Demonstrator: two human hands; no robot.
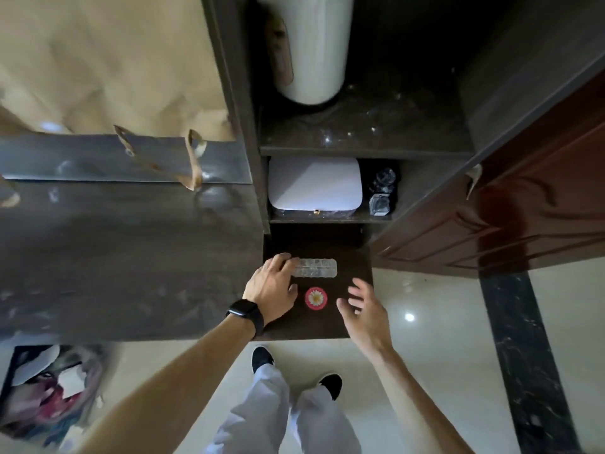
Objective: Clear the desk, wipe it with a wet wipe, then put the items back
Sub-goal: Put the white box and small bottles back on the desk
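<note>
- Pale trousers (262,417) and black shoes (262,358) stood nearest the lens at 6 o'clock, on a glossy tiled floor (442,339).
- At 8 o'clock a bin (49,391) of crumpled rubbish was blurred and cut off by the frame edge; its contents were hard to tell apart.
- At 10 o'clock a tan paper bag (108,63) with strap handles sat on the dark desk (124,257), its top cut off by the frame.
- Left hand (271,286), with a black watch (245,314) on the wrist, lay flat with fingers spread, fingertips resting on the left end of a clear oblong case (316,268); no closed grip showed.
- That case lay on a small dark shelf (353,309) at centre, its contents too blurred to read.
- Just below it at 6 o'clock sat a round red lid (316,298) with a daisy print, between the two hands, touching neither clearly.
- Right hand (363,309) hovered wide open at 3 o'clock of the lid, holding nothing.
- Above, a white box (314,185) and glass bottles (381,191) sat in a cubby; a white cylinder (311,47) stood higher, its top cut off.
</note>
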